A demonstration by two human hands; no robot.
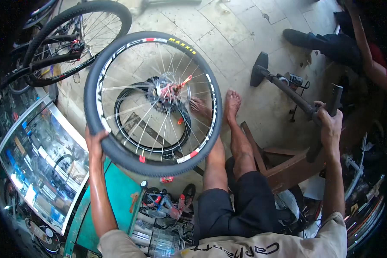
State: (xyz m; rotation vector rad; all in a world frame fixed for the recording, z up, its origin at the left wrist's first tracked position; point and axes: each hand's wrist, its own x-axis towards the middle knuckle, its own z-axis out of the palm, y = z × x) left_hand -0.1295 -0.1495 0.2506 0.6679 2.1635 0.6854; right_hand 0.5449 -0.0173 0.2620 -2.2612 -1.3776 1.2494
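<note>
My left hand [95, 145] grips the tyre of a bicycle wheel [170, 92] at its lower left. The wheel is raised and tilted, its rear sprockets and spokes facing me. A black floor pump [288, 93] leans on the right. My right hand [330, 124] is wrapped round the pump's crosswise handle, and the pump's foot [259, 69] points away from me. Through the spokes a loose black tyre [119, 118] shows on the floor; part of it is hidden by the wheel.
Another bicycle [75, 47] lies at the far left. A glass display case [43, 159] and a green bench top [112, 198] stand near left. Brown wooden beams [288, 172] are by my right knee. Another person's leg [327, 45] stretches in at far right.
</note>
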